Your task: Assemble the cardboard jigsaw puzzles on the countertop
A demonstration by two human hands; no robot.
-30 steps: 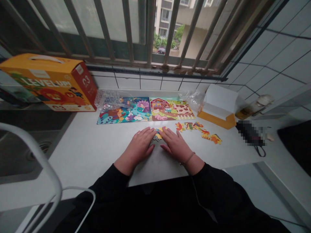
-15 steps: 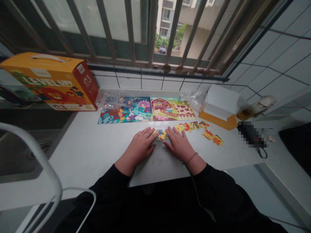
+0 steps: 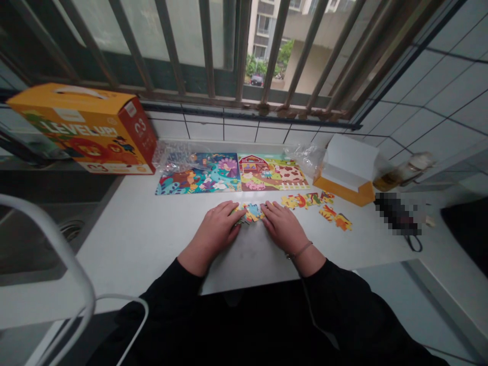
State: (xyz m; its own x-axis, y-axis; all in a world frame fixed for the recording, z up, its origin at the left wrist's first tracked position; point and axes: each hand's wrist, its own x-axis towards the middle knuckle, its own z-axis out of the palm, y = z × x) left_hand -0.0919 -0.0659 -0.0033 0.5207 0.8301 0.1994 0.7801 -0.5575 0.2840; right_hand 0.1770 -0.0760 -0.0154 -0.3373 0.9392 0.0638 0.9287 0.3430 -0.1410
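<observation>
My left hand (image 3: 215,230) and my right hand (image 3: 284,229) lie palm down on the white counter (image 3: 145,239). Their fingertips press from either side on a small cluster of jigsaw pieces (image 3: 249,212), partly hiding it. Beyond them lie an assembled ocean-scene jigsaw puzzle (image 3: 198,175) and an assembled farm-scene puzzle (image 3: 272,173), side by side. Several loose orange-and-yellow puzzle pieces (image 3: 305,201) lie to the right of my right hand, with more (image 3: 335,219) farther right.
A yellow "Level Up" puzzle box (image 3: 82,129) stands at the back left. Clear plastic bags (image 3: 179,157) lie behind the puzzles. An open white-and-yellow box (image 3: 345,170) and a glass bottle (image 3: 404,170) stand at the right. A metal sink (image 3: 72,229) lies left.
My hands have slid closer together around the cluster of pieces, which looks more tightly packed. The view has drifted slightly, shifting the scene to the right.
</observation>
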